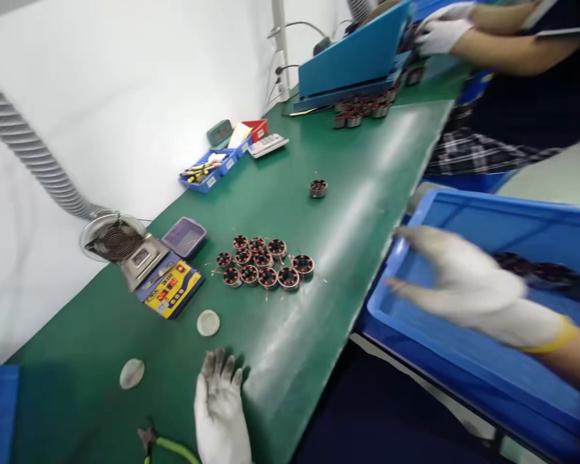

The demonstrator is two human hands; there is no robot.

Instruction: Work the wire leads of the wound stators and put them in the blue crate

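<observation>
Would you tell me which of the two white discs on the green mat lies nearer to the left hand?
The white disc just beyond the fingertips of the left hand, beside the yellow-and-blue unit; the other disc lies farther to its left.

Cluster of wound stators [263, 263], yellow soldering station [171, 290], perhaps a fume duct [29, 151]

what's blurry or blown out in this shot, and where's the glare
Head view: the right hand over the blue bin is smeared by motion; the left hand, flat on the green mat, is only slightly soft; the wound coils read fairly crisp; a pale glare streak runs along the mat's right side; the white wall is washed out.
</observation>
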